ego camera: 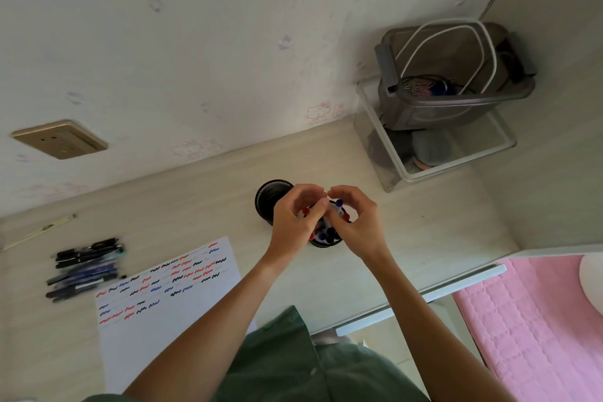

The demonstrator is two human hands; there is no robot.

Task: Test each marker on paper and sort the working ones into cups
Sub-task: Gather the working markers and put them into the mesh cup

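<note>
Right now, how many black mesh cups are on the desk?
2. One empty-looking cup stands behind the left hand; the other cup, full of markers, sits under both hands. None seem hidden.

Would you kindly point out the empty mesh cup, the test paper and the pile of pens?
empty mesh cup [268, 194], head view, on its dark rim.
test paper [182, 297], head view, on a bare white patch.
pile of pens [85, 268], head view, mid-pile.

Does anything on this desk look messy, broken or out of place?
Nothing looks spilled or broken. The sheet of paper lies askew, and the pile of pens beside it is loose and uneven. One mesh cup looks empty, while the other cup, under both hands, is crammed with markers.
</note>
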